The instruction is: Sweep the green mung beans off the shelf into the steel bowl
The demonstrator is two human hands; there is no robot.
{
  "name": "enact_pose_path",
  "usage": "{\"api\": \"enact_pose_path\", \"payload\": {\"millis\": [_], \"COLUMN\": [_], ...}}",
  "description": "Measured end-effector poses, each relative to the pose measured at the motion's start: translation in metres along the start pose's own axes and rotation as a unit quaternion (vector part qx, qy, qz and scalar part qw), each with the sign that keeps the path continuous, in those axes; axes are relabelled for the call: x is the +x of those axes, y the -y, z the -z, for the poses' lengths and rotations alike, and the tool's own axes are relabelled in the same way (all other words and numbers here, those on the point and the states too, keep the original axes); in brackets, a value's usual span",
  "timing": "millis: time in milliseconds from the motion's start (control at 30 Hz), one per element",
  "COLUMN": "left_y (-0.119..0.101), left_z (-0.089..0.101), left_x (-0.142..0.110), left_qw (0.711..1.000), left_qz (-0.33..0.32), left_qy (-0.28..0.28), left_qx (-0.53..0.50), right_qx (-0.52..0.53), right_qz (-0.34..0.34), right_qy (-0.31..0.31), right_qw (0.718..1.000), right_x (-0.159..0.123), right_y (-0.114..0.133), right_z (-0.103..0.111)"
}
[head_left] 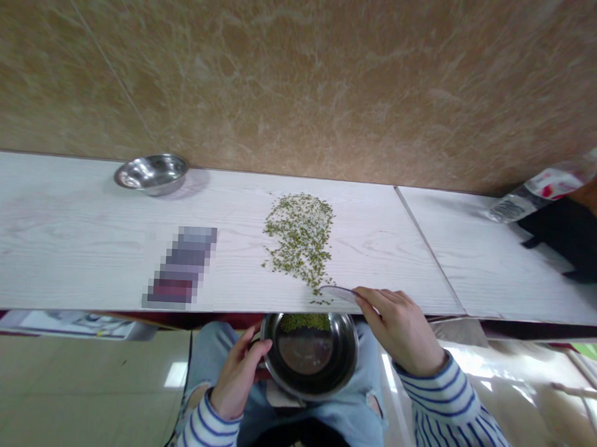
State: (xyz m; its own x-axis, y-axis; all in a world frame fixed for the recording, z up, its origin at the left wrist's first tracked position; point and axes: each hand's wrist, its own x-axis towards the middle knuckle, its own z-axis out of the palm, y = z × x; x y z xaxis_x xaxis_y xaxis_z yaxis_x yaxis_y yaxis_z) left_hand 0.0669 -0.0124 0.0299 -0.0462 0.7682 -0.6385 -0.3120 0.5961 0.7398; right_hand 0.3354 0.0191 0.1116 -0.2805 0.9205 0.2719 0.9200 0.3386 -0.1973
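My left hand (pixel 240 374) grips the left rim of a steel bowl (pixel 343 376) just below the table's front edge, over my lap. Small green beans (pixel 306 322) lie in the bowl, gathered at its far side. More green beans (pixel 302 240), with whitish grains among them, are spread on the tabletop ahead of the bowl. Between the thumb and fingers of my right hand (pixel 398 325) is a thin, flat, pale piece (pixel 339 292) with a curved edge. Its tip touches or nearly touches the near end of the spread beans; its exact kind is unclear.
A small steel bowl (pixel 153 174) stands at the back left of the white table (pixel 62 238), near the marbled wall. A blurred-out rectangular item (pixel 181 267) lies left of the beans. At the far right, a plastic bottle (pixel 545 186) leans over a black object (pixel 578 241).
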Motion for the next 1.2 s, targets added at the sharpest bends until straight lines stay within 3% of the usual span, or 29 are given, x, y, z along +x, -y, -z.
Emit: {"api": "enact_pose_path", "payload": {"millis": [300,567,1200], "left_y": [0.0,-0.006,0.002], "left_z": [-0.001,-0.008,-0.004], "left_x": [0.0,-0.007,-0.002], "left_qw": [1.0,1.0,1.0], "left_qz": [0.003,-0.004,-0.002], "left_qy": [0.014,-0.007,0.026], "left_qx": [0.007,0.001,0.004], "right_qx": [0.005,0.003,0.005], "right_qz": [-0.001,-0.01,-0.003], "right_qy": [-0.004,-0.004,-0.002], "right_qw": [1.0,1.0,1.0], "right_x": [-0.006,-0.01,-0.013], "right_y": [-0.002,-0.003,0.005], "right_z": [0.001,0.001,0.0]}}
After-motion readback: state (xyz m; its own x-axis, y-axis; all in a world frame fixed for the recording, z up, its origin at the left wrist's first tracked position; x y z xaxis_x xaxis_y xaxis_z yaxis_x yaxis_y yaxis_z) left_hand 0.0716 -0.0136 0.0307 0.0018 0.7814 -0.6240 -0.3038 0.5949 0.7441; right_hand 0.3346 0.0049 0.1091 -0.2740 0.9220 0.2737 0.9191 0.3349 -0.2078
